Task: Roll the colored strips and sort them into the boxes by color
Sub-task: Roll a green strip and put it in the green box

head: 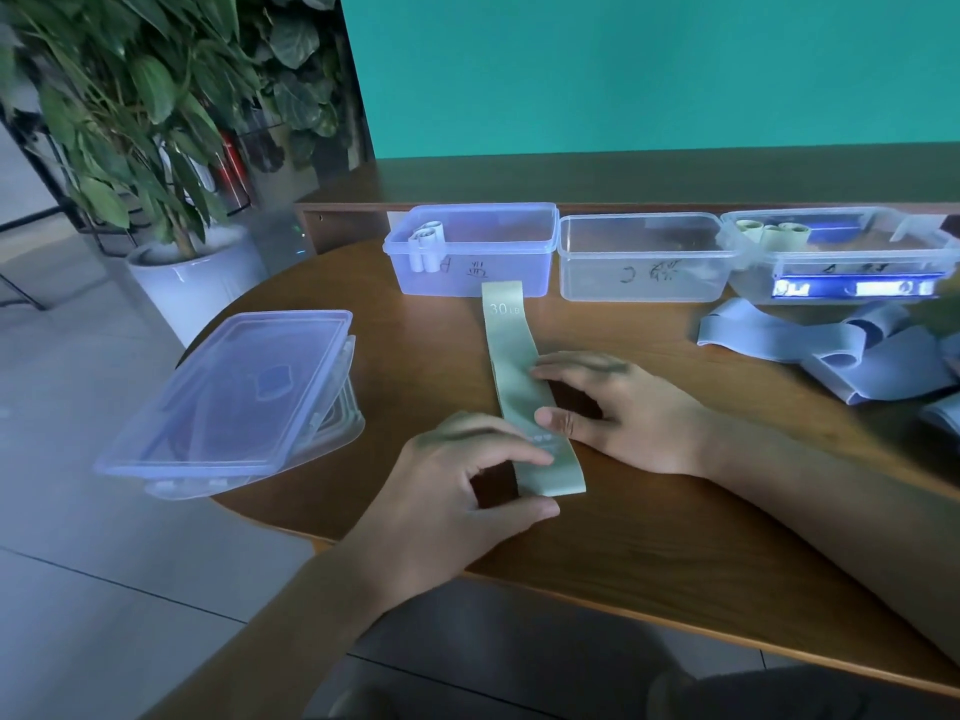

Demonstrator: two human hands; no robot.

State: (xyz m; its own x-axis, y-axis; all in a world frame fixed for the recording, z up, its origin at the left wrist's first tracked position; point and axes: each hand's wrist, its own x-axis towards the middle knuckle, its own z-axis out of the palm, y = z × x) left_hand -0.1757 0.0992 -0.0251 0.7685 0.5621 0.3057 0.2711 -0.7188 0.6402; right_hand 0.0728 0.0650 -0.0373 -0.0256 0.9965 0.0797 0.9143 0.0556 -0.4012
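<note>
Wooden table [675, 537] — green strip [511, 366] flat, both hands' fingers [524, 452] pressing it near end, loosely curved, ungripped.

Office or reception corner, I'd say.
I sit at a wooden counter [675, 537] before a teal wall [649, 70], potted plant [156, 111] and tiled floor [104, 589] beside me.
</note>
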